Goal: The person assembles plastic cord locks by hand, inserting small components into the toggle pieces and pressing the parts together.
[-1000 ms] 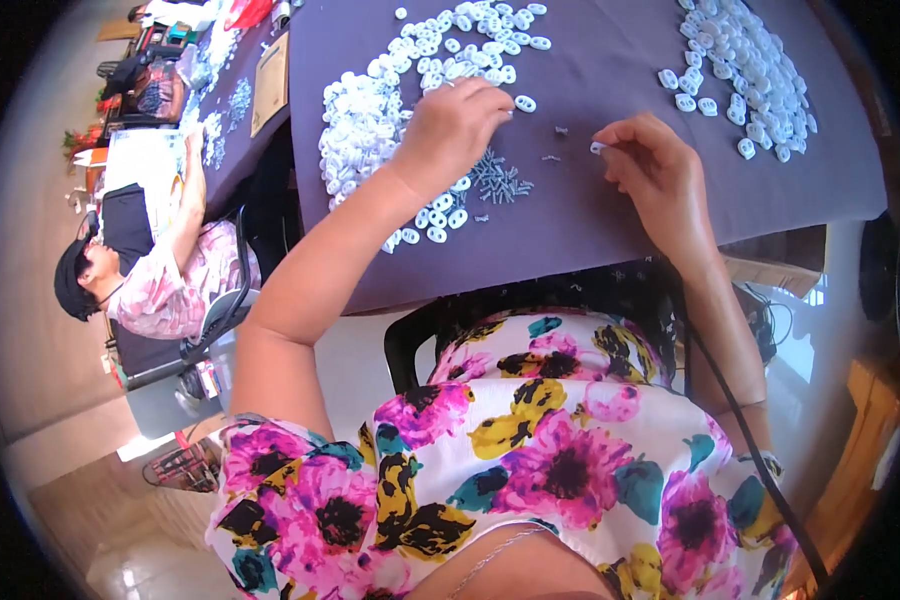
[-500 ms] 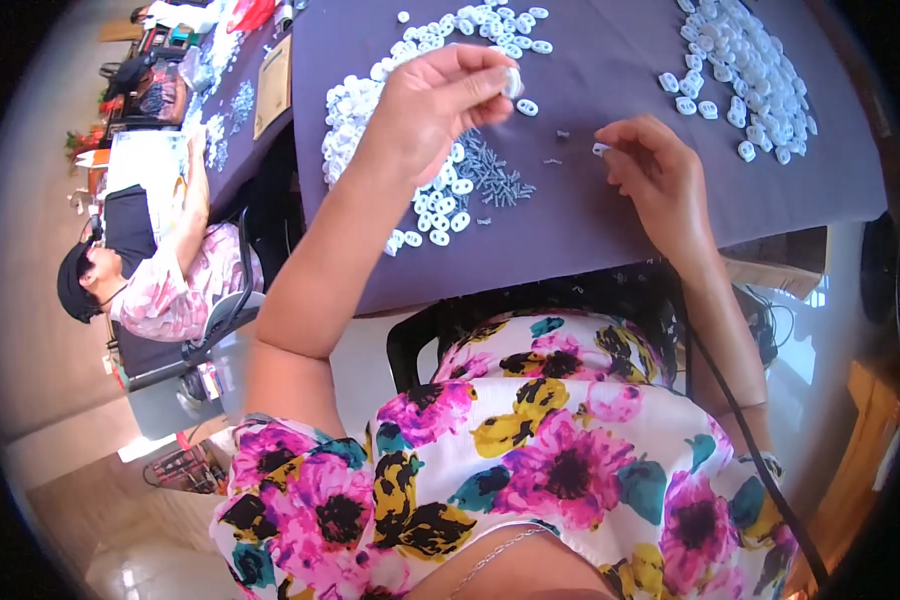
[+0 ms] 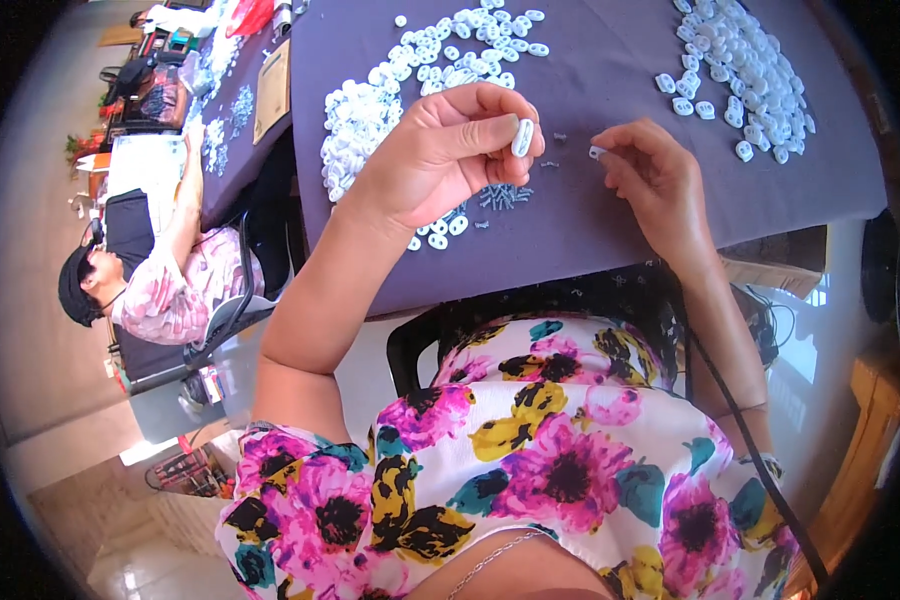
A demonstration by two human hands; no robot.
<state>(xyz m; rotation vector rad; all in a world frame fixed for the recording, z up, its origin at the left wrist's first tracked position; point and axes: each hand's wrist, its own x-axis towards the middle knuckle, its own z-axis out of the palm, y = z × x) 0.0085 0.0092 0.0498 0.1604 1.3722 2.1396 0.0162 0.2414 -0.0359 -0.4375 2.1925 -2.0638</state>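
My left hand pinches a white oval plastic piece between thumb and fingers above the table. Facing it on the right, my right hand grips a small white plastic piece at its fingertips; most of that piece is hidden. Beneath my left hand lies a heap of small grey screws, partly covered by the hand. A large pile of white oval pieces with two holes spreads behind and around my left hand.
Another pile of white pieces lies at the far right of the dark-covered table. Two loose screws rest between my hands. At the left, a co-worker sits by a second table with white parts. A black cable hangs beside my right arm.
My left hand has moved nearer and slightly right, toward my right hand, carrying its white oval piece and turning it to show its long side. My right hand has barely moved.
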